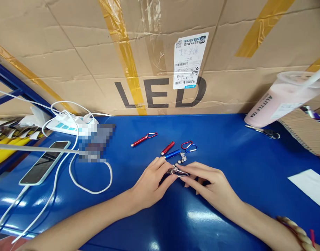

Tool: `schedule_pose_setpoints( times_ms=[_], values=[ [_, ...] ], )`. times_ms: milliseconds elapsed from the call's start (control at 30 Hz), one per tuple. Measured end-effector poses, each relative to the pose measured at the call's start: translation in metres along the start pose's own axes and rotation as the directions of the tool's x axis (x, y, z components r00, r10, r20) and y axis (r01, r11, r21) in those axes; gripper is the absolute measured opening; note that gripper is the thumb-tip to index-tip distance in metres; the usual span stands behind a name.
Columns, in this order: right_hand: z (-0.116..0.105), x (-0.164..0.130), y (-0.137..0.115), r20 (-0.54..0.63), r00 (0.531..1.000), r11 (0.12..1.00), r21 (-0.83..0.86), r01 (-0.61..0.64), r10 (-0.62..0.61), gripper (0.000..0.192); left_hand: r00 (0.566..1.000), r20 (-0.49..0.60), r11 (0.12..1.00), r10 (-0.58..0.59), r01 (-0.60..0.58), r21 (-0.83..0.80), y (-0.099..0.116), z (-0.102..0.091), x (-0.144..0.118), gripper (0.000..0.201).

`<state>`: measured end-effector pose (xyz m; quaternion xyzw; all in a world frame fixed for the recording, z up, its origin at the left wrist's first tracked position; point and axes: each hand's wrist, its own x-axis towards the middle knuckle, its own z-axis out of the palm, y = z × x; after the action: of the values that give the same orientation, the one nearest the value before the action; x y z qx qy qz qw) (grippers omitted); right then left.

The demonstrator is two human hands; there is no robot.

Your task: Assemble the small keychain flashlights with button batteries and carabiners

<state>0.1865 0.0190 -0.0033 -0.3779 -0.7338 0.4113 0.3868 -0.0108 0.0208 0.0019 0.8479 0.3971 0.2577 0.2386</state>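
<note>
My left hand and my right hand meet at the middle of the table. Between their fingertips they pinch a small silver metal piece with a loop like a carabiner clip; its exact kind is partly hidden. Just beyond the fingers lie several small silver button cells. A blue penlight tube rests by my left fingertips, with a red penlight tube behind it. A red carabiner and a blue carabiner lie to their right. Farther left is a red penlight with a red clip attached.
A large cardboard box stands along the back of the blue table. On the left are a phone, white cables and a power strip. A drink cup, a key and white paper are on the right.
</note>
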Motion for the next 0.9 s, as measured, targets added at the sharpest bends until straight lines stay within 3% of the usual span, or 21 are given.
schedule_pose_setpoints(
  times_ms=[267, 500, 633, 733, 900],
  values=[
    [0.001, -0.005, 0.007, 0.116, 0.984, 0.952, -0.261, 0.162, -0.135, 0.033, 0.994, -0.015, 0.994, 0.105, -0.104, 0.036, 0.001, 0.002, -0.001, 0.026],
    [0.001, -0.005, -0.003, 0.175, 0.957, 0.836, -0.467, 0.287, -0.231, 0.034, 0.997, -0.023, 0.997, 0.074, -0.074, 0.0, 0.0, 0.004, -0.005, 0.024],
    [0.002, -0.003, -0.003, 0.168, 0.925, 0.724, -0.581, 0.371, -0.34, 0.035, 0.998, -0.023, 0.998, 0.064, -0.063, 0.026, 0.0, 0.005, -0.006, 0.023],
    [0.002, -0.002, -0.003, 0.175, 0.908, 0.662, -0.634, 0.4, -0.381, 0.034, 0.999, -0.012, 0.998, 0.053, -0.052, 0.027, 0.0, 0.006, -0.006, 0.022],
    [0.003, -0.002, -0.004, 0.161, 0.909, 0.668, -0.632, 0.393, -0.384, 0.032, 0.999, -0.016, 0.998, 0.05, -0.049, 0.038, 0.001, 0.007, -0.006, 0.022]
  ],
)
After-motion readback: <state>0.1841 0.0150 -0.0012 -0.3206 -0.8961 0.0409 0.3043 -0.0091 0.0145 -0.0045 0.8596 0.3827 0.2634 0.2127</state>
